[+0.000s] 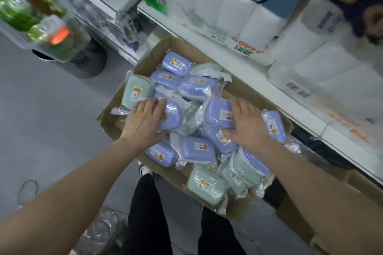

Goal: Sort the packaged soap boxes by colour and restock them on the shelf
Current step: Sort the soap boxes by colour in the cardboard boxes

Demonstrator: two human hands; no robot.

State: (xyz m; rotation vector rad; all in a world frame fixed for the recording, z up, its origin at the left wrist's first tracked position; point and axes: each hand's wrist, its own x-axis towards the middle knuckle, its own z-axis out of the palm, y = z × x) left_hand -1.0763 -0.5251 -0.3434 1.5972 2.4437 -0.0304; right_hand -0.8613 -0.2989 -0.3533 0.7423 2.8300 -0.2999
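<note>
Carton (109, 128) on the floor; all places are relative to it. Near corner: green soap box (207, 185) lying flat, more green ones on edge just beside it toward the right wall. Centre: mostly purple with a few green buried between. Colours are mixed, so sorting looks barely started.

Left hand (145, 122) over centre-left, grip spanning purple soap box (172, 115), fingers over its far edge, thumb at its near edge. Right hand (248, 127) over centre-right, grip wrapped the same way round second purple soap box (218, 113). Far end: three more purple, plus far green soap box (136, 92) against the left wall.

Handling, my read: light, hard shell inside a loose clear bag. Film looks slick and will likely slide over the shell, so clamp across the shell's short width, not the bag flaps. Probably not fragile; several should stack per hand.

Beyond the far wall: shelf (244, 72) loaded with toilet-roll packs (234, 10). Slot for the soap boxes isn't visible.
</note>
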